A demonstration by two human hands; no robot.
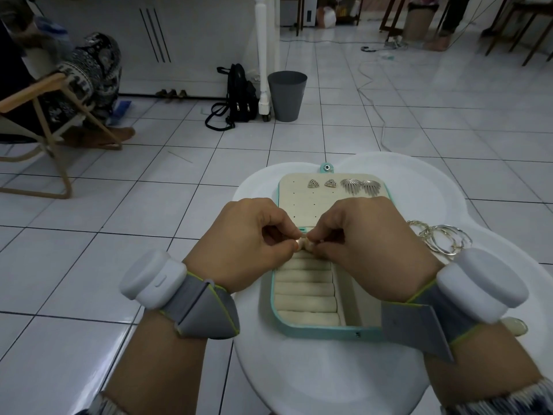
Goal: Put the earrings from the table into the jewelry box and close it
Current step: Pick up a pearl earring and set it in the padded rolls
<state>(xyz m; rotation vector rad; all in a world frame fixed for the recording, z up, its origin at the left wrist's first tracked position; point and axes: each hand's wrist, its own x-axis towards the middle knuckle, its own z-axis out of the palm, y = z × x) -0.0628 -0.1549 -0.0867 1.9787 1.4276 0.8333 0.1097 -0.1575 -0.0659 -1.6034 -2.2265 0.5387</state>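
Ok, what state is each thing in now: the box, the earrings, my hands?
jewelry box: open, lid lying flat
triangle earrings: pinned in the lid
fan earrings: pinned in the lid
hoop earrings: loose on the table
small earring: pinched between both hands, above the box
left hand: pinching the small earring
right hand: pinching the small earring

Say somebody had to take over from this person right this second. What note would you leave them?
Hands: left hand and right hand both pinch one small piece, seemingly an earring, above the open jewelry box.
Done: two triangle earrings and two fan earrings sit on the lid's holed panel.
Left: seat the held piece, move the hoops lying on the table right of the box inside, then close the box.
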